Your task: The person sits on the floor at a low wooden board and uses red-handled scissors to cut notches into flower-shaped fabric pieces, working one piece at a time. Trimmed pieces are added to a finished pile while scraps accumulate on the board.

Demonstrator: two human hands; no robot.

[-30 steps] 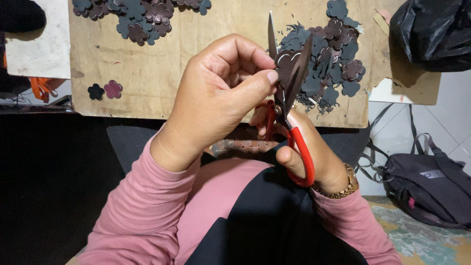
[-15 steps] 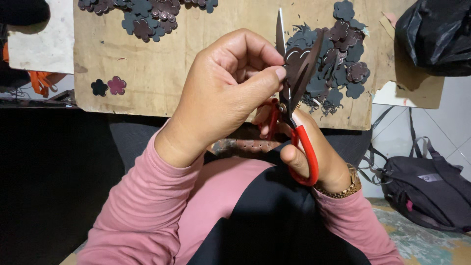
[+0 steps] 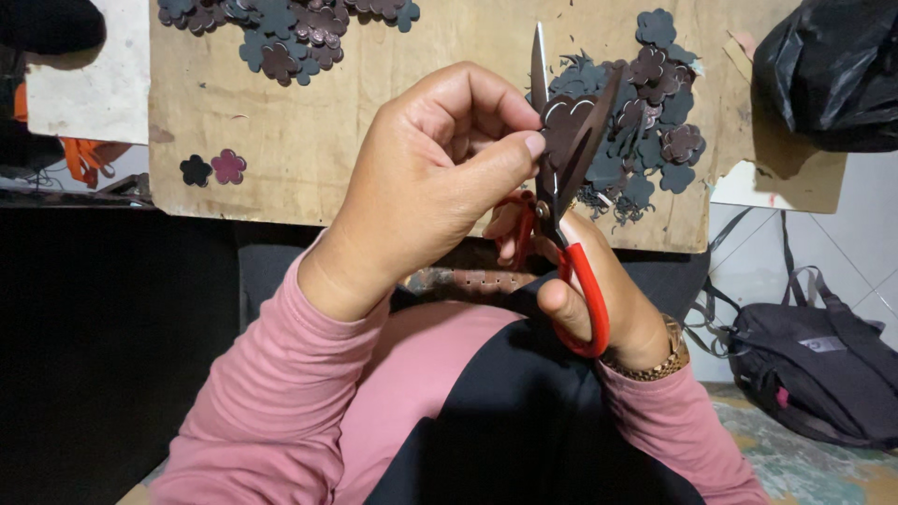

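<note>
My left hand [image 3: 435,182] pinches a small dark brown flower-shaped leather piece [image 3: 564,129] between thumb and fingers. My right hand [image 3: 599,290] grips red-handled scissors [image 3: 561,201], whose blades stand apart around that piece, tips pointing away from me. Both hands hover over my lap, just in front of a wooden board [image 3: 374,103].
On the board lie a pile of dark cut flower shapes [image 3: 655,122] at the right, another pile [image 3: 281,28] at the top left, and a black and a pink flower [image 3: 213,168] near its left edge. A black bag [image 3: 823,70] sits top right, a dark backpack [image 3: 814,374] on the floor.
The scissors and the leather piece have stayed almost in place; the blades have shifted slightly around the piece. The view has drifted a little.
</note>
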